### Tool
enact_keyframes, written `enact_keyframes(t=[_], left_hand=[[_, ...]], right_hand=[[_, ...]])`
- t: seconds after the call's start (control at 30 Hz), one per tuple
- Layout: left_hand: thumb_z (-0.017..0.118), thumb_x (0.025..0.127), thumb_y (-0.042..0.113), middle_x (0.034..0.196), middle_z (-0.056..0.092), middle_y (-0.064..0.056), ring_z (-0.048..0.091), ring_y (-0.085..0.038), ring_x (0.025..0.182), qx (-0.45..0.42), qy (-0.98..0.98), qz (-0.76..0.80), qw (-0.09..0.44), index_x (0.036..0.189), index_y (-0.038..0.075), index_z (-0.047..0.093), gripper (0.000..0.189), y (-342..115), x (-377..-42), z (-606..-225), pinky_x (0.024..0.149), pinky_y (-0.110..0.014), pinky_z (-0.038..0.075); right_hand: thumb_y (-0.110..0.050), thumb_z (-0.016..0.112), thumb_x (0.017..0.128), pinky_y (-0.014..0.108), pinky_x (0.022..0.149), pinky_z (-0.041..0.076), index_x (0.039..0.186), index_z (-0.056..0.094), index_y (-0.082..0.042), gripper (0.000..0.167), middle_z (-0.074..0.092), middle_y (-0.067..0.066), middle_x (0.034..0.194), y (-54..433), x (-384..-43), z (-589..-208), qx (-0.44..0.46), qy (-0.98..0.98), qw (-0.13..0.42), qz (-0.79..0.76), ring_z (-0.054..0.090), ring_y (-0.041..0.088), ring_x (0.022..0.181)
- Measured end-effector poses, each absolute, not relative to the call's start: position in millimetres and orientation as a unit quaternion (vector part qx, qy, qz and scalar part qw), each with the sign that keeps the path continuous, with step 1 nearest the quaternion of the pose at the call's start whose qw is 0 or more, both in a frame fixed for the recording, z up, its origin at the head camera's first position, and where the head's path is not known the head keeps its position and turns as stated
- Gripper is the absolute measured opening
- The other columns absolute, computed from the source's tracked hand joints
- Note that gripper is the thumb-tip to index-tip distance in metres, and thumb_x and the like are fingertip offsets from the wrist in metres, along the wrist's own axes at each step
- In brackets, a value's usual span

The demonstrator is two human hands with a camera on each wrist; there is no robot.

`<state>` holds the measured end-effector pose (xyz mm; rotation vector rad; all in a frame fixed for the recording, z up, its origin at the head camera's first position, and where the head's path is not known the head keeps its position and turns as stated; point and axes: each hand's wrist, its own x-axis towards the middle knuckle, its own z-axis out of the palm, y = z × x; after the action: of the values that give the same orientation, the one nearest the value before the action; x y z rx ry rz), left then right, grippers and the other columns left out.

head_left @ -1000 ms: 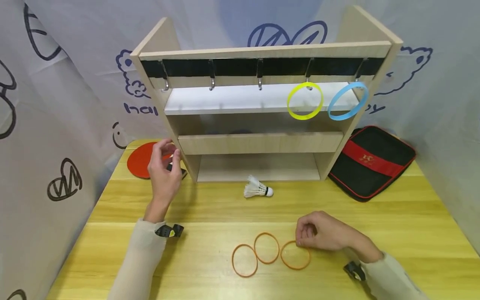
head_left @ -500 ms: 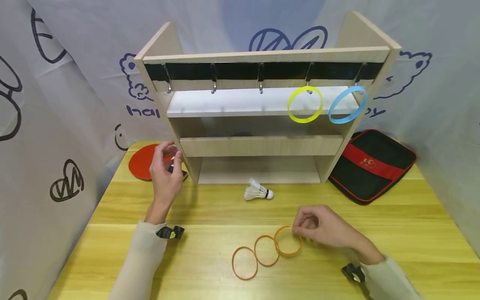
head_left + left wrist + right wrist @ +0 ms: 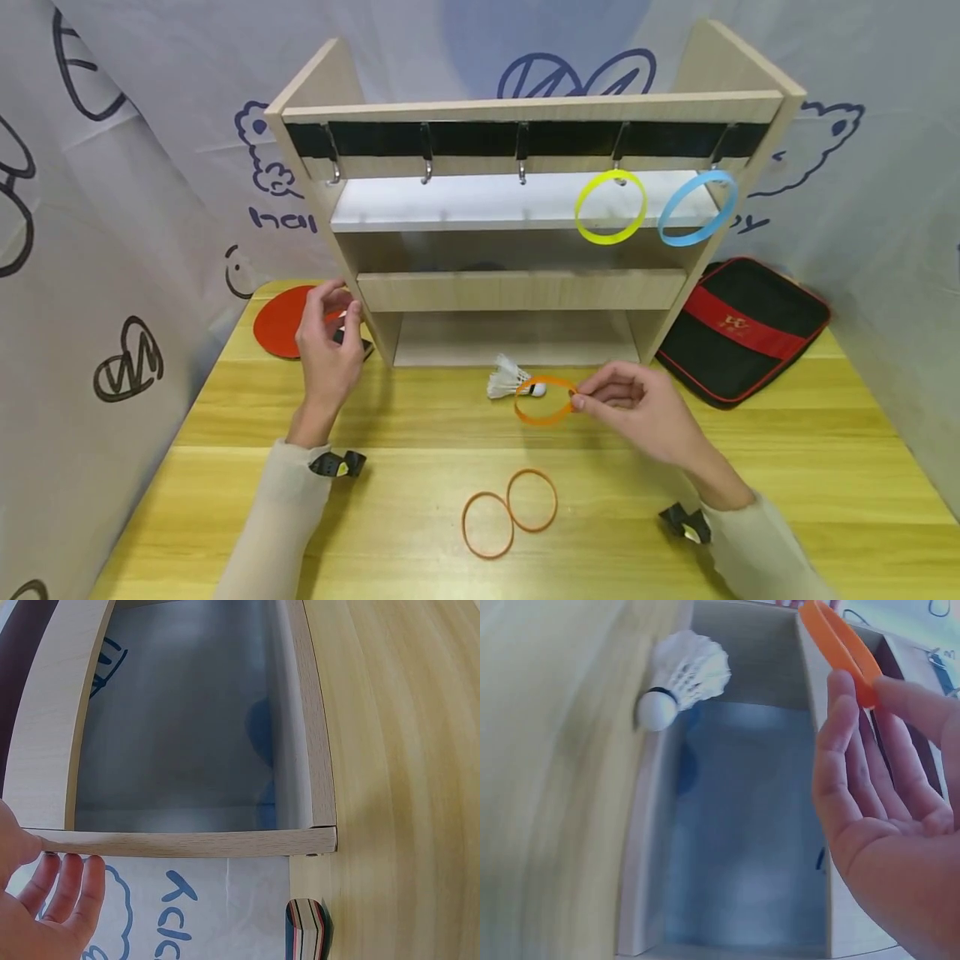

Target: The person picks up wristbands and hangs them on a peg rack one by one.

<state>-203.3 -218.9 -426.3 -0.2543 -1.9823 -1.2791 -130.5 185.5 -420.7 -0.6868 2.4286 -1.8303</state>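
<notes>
Between thumb and fingertips, my right hand (image 3: 648, 412) pinches an orange wristband (image 3: 545, 421) above the table, in front of the shelf. In the head view the band overlaps the shuttlecock (image 3: 508, 380). Two more orange wristbands, one left (image 3: 487, 557) and one right (image 3: 532, 530), lie flat near the table's front. My left hand (image 3: 330, 358) holds the left side panel of the wooden shelf (image 3: 187, 844), thumb at its front edge and fingers along the outside. A yellow wristband (image 3: 611, 242) and a blue wristband (image 3: 697, 242) hang from the two rightmost hooks.
Three bare hooks, including a middle hook (image 3: 522, 171), line the left and centre of the black strip. A red table tennis bat (image 3: 279, 323) lies behind my left hand. A black and red case (image 3: 742, 333) leans by the shelf's right side. Drawn-on white cloth (image 3: 172, 208) surrounds the table.
My right hand has slid one orange wristband left along the table, then lifted it up and forward toward the shelf. The left hand stays at the side panel.
</notes>
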Motion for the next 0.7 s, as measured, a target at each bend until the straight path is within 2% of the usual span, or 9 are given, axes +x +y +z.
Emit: enact_keyframes(t=[0.1, 0.27, 0.5, 0.7], left_hand=[[0.066, 0.104, -0.005, 0.116, 0.069, -0.029, 0.064, -0.012, 0.107, -0.100, -0.775, -0.500, 0.374, 0.135, -0.008, 0.062, 0.032, -218.0, -203.6, -426.5, 0.096, -0.006, 0.054], [0.066, 0.103, -0.007, 0.114, 0.069, -0.029, 0.063, -0.005, 0.106, -0.102, -0.773, -0.498, 0.380, 0.135, -0.009, 0.063, 0.031, -218.5, -204.3, -425.2, 0.093, -0.005, 0.054], [0.066, 0.104, -0.006, 0.114, 0.068, -0.030, 0.062, -0.002, 0.104, -0.108, -0.770, -0.503, 0.378, 0.135, -0.010, 0.062, 0.031, -219.4, -204.5, -425.3, 0.093, -0.006, 0.055], [0.066, 0.103, -0.007, 0.113, 0.069, -0.030, 0.062, -0.004, 0.103, -0.107, -0.766, -0.505, 0.382, 0.134, -0.010, 0.063, 0.031, -218.1, -204.8, -426.2, 0.091, -0.006, 0.055]], right_hand=[[0.006, 0.079, 0.095, 0.027, 0.074, 0.067, 0.100, 0.077, -0.001, 0.009, 0.083, 0.005, 0.096, 182.0, -132.0, -412.9, -0.217, 0.771, -0.021, -0.598, 0.081, 0.010, 0.082], [0.010, 0.079, 0.093, 0.026, 0.075, 0.068, 0.099, 0.077, 0.002, 0.010, 0.083, -0.003, 0.096, 172.7, -133.6, -399.9, -0.215, 0.746, -0.068, -0.627, 0.082, 0.011, 0.084], [0.020, 0.075, 0.090, 0.026, 0.077, 0.068, 0.101, 0.073, 0.013, 0.014, 0.084, -0.001, 0.100, 163.4, -135.8, -387.2, -0.237, 0.682, -0.109, -0.684, 0.083, 0.013, 0.087], [0.016, 0.078, 0.091, 0.031, 0.081, 0.068, 0.102, 0.073, 0.013, 0.013, 0.083, -0.002, 0.106, 156.4, -132.5, -369.9, -0.225, 0.677, -0.141, -0.686, 0.083, 0.013, 0.091]])
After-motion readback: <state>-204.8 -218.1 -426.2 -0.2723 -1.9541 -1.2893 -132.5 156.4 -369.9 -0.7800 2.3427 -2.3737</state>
